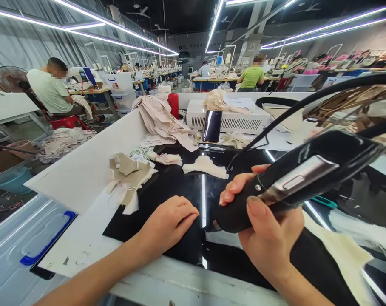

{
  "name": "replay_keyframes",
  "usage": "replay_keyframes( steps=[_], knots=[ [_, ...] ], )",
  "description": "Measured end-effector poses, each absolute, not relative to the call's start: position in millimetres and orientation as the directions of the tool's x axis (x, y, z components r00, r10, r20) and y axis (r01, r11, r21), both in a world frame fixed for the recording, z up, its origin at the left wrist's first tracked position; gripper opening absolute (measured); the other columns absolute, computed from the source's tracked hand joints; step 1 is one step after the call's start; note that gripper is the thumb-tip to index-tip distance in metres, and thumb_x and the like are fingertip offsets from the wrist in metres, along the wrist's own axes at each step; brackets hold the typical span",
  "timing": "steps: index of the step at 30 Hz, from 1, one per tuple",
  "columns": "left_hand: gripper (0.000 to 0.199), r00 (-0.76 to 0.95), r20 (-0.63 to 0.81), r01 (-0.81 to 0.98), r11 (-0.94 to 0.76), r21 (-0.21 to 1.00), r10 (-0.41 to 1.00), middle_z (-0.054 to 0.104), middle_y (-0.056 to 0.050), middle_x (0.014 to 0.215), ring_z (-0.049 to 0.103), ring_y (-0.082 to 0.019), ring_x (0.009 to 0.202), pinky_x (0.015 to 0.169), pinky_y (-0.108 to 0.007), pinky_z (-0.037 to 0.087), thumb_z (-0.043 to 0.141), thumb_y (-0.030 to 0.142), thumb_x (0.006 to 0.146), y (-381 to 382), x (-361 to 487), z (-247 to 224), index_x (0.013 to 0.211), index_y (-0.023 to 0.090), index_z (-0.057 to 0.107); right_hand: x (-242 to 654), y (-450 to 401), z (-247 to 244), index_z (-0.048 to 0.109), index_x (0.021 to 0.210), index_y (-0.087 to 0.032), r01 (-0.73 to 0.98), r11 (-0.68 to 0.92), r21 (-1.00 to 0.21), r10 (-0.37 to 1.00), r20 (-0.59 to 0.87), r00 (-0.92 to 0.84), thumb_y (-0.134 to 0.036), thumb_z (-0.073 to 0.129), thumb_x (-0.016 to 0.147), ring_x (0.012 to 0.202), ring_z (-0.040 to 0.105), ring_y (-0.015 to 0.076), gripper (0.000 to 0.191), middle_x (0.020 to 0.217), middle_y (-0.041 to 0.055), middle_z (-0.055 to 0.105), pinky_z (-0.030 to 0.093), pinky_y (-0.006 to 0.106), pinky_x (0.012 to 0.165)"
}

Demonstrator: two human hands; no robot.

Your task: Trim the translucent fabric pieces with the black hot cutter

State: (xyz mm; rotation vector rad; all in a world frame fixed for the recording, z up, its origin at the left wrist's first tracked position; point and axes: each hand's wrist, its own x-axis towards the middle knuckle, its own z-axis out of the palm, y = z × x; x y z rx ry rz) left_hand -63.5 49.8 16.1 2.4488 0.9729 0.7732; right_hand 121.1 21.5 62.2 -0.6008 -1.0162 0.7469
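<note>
In my right hand [272, 233] is a black handheld power tool with a silver lever [299, 178], its thick cable running off to the right. The tool's rounded front end points down and left, over the glossy black work surface [177, 246]. Under it lies a pale strip [225, 239], partly hidden by tool and hand. My left hand [170, 223] rests on the black surface to the left, fingers curled together, with nothing visible in them. Beyond the hands sits a cream fabric piece [205, 166]. Beige and white fabric scraps [129, 170] are heaped at the left.
A phone [212, 126] leans against a white vented box [234, 121]. Draped beige fabric [164, 119] and a red cone [173, 105] stand behind. A white side panel [94, 165] borders the left. Cream fabric [336, 250] lies at right. Co-workers sit at machines further back.
</note>
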Motion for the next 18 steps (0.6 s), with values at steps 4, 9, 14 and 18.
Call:
replay_keyframes(
  steps=[4,9,14,18],
  knots=[
    [0.017,0.618,0.335,0.5,-0.685,0.531,0.711,0.073,-0.002,0.101,0.066,-0.018,0.094,0.086,-0.03,0.051,0.058,0.017,0.107,48.5,-63.5,18.3,0.102,0.02,0.073,119.3,21.6,61.5,0.061,0.117,-0.026,-0.257,0.615,-0.745,0.78,0.53,0.332,-0.036,0.083,0.089,0.065,0.065,0.016,0.037,0.085,-0.0028,0.068,0.057,0.034,0.061],
    [0.017,0.614,0.342,0.494,-0.684,0.537,0.712,0.073,-0.003,0.101,0.066,-0.018,0.094,0.086,-0.031,0.052,0.057,0.017,0.107,47.7,-63.3,18.1,0.102,0.019,0.073,120.8,20.9,63.9,0.062,0.116,-0.026,-0.261,0.607,-0.75,0.786,0.519,0.336,-0.035,0.083,0.089,0.067,0.064,0.0168,0.036,0.084,-0.0026,0.068,0.056,0.036,0.064],
    [0.016,0.617,0.343,0.489,-0.686,0.539,0.709,0.073,-0.003,0.101,0.066,-0.019,0.094,0.086,-0.032,0.051,0.058,0.016,0.106,47.1,-62.4,17.5,0.103,0.018,0.073,124.1,20.9,64.4,0.063,0.117,-0.026,-0.243,0.627,-0.74,0.768,0.536,0.351,-0.038,0.084,0.087,0.068,0.064,0.0174,0.038,0.084,-0.0021,0.068,0.056,0.036,0.065],
    [0.016,0.619,0.329,0.494,-0.68,0.542,0.713,0.073,-0.003,0.102,0.066,-0.019,0.095,0.087,-0.032,0.051,0.058,0.015,0.106,46.6,-62.2,17.9,0.103,0.018,0.074,123.1,20.8,61.4,0.061,0.117,-0.026,-0.249,0.611,-0.752,0.783,0.526,0.333,-0.036,0.083,0.088,0.067,0.064,0.0171,0.038,0.085,-0.0024,0.067,0.056,0.037,0.067]
  ],
)
